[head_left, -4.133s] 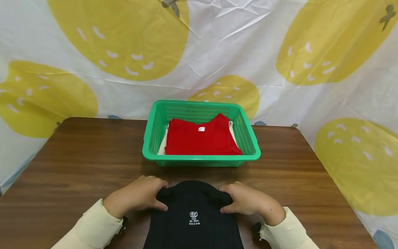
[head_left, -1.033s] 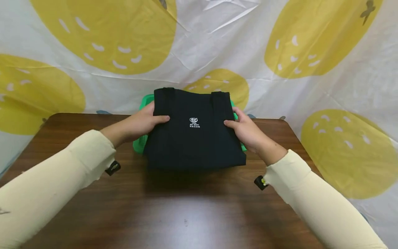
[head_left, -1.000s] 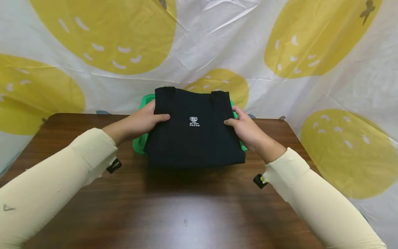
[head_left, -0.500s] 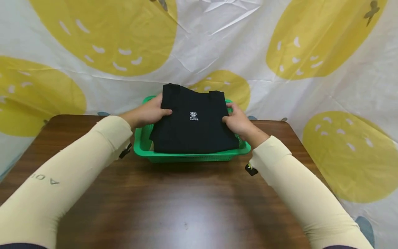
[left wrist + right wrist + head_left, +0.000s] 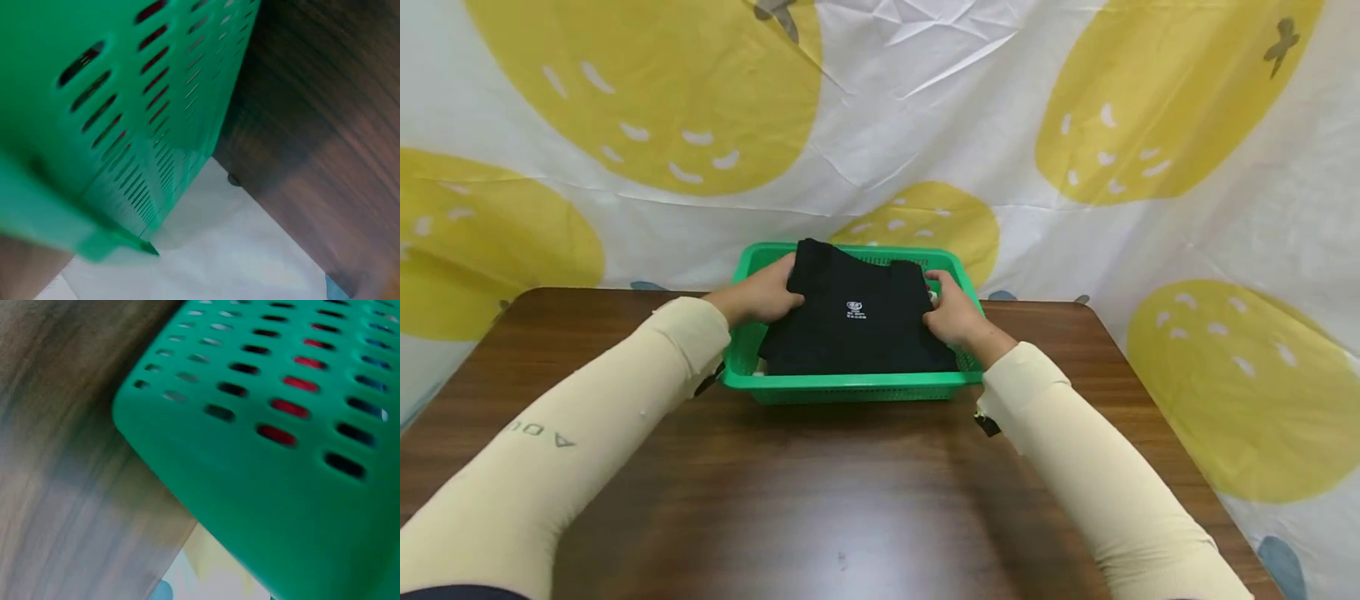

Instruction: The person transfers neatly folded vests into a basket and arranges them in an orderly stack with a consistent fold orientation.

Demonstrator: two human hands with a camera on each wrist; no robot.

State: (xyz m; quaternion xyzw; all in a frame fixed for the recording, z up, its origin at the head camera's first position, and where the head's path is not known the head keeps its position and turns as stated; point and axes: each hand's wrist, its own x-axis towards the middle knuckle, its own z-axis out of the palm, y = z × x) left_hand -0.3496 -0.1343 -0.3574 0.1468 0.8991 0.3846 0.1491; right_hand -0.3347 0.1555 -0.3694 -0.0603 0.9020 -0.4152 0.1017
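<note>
A folded black tank top [image 5: 865, 346] with a small white print lies inside the green plastic basket [image 5: 850, 382], its shoulder end raised toward the back. My left hand [image 5: 766, 293] grips its left edge, thumb on top and fingers hidden beneath the cloth. On the other side my right hand [image 5: 953, 312] pinches the right edge, with the index finger reaching past it. Red cloth [image 5: 290, 407] shows through the basket's slots in the right wrist view. Neither hand appears in the wrist views, which face the basket's outer walls.
The basket stands toward the back of a dark brown wooden table [image 5: 820, 483]. Behind and beside the table hangs a white curtain [image 5: 880, 108] with yellow fruit prints. A strip of pale cloth [image 5: 762, 367] peeks out at the basket's front left.
Both hands have carried the black tank top from the table's near side forward over the basket and lowered it inside, covering the red garment. It has sunk further over the last half second.
</note>
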